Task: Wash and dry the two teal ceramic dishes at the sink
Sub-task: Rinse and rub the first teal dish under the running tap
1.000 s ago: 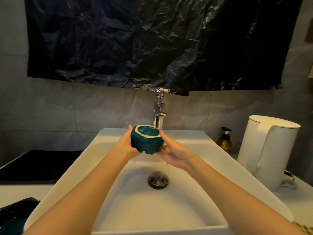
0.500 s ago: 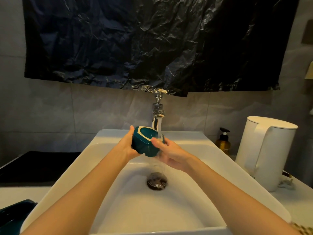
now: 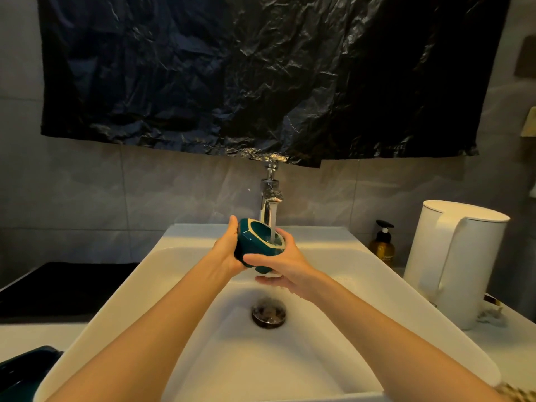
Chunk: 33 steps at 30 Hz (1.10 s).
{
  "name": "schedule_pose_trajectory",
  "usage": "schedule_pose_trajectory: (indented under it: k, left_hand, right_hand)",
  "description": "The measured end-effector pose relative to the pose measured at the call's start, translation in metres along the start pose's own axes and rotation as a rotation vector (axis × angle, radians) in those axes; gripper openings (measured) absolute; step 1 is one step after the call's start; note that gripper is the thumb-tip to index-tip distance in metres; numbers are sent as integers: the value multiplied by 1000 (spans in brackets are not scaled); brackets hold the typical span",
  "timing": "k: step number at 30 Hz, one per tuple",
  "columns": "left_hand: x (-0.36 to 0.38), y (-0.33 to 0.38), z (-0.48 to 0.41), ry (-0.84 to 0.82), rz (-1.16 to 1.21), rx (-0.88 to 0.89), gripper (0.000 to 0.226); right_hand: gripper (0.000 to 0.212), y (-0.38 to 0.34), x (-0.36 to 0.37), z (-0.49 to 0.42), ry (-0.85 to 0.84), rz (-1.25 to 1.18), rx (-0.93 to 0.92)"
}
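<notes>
Teal ceramic at the centre of things: faceted dish (image 3: 251, 252) with a pale rim, held tilted above the far half of the sink (image 3: 174, 250), mouth turned up toward the faucet (image 3: 271, 195), taking the water stream (image 3: 273, 224) straight into its hollow. Clasped from both sides: left grip (image 3: 227, 252) curled round the left wall and reaching up to the rim; right grip (image 3: 285, 266) wrapped under and round the right wall. Below, runoff past the right palm toward the drain (image 3: 269, 312).

Judged as mid-rinse of the first piece. No soap or sponge seen on it, so impossible to say whether scrubbed. Second teal dish (image 3: 20, 372) at the near left corner of the tabletop (image 3: 34, 333), only partly in frame, dry or wet impossible to tell, most likely waiting its turn. Drying not begun, as far as can be judged. Left to do by this reckoning: finish the rinse, dry, then wash and dry the other. Well under halfway.
</notes>
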<state>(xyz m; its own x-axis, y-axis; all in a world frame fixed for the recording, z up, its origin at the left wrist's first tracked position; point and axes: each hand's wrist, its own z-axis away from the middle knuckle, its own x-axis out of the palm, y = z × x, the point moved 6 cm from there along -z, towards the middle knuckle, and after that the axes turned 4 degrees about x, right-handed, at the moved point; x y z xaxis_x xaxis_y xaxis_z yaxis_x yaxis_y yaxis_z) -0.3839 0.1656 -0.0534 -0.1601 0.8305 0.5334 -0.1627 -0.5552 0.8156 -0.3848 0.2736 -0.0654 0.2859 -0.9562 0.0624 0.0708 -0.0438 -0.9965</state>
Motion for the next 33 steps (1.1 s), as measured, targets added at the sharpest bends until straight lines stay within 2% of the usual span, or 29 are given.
schedule_pose_trajectory:
  k: [8,11,14,16,21,23,28,33]
  left_hand:
    - [-7,0,-12,30,-132,82,57]
    - [-3,-1,-12,19,-257,131,58]
    - [7,-4,-10,-30,-262,145,57]
    - [8,-4,-8,-48,-238,125,54]
    - [0,0,-5,-69,-136,71,50]
    - [-2,-3,-4,-85,-127,38,48]
    - [1,-12,-3,-108,-194,-26,51]
    - [5,-15,-3,-89,-207,-34,45]
  right_hand:
    - [100,3,1,2,37,107,63]
    - [93,2,-4,5,46,21,100]
    - [87,-3,-7,6,56,40,64]
    - [83,-5,-7,7,22,58,43]
    - [95,-4,-6,2,-157,35,56]
    - [93,-2,-8,0,-104,50,66]
    - [72,-1,-21,0,149,109,109]
    - [51,1,-21,0,120,25,152]
